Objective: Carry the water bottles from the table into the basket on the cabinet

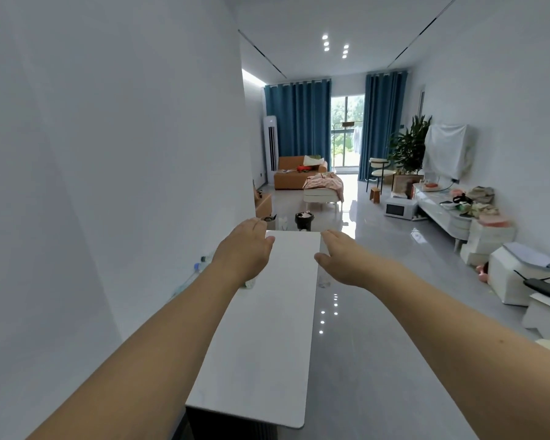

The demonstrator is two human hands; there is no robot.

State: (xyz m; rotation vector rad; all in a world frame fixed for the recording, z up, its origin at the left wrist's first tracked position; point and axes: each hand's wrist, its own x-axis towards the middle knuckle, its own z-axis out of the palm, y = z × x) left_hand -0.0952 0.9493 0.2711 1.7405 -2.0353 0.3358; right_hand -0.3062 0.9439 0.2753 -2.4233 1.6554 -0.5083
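Observation:
A long white table [267, 344] runs away from me beside the left wall. Clear water bottles with blue caps [200, 266] lie at the table's left edge against the wall, partly hidden by my left forearm. Another clear bottle [249, 282] shows just under my left wrist, and a clear shape [324, 282] sits below my right hand at the table's right edge. My left hand [245, 249] and my right hand [343, 258] reach forward over the far half of the table, palms down, fingers relaxed, holding nothing. No basket or cabinet can be made out.
A black bin [304, 219] stands on the floor past the table's far end. White wall is close on the left. Glossy grey floor [378, 328] lies to the right. White stools and boxes with a router [546, 289] line the right wall, and a sofa [296, 173] stands at the back.

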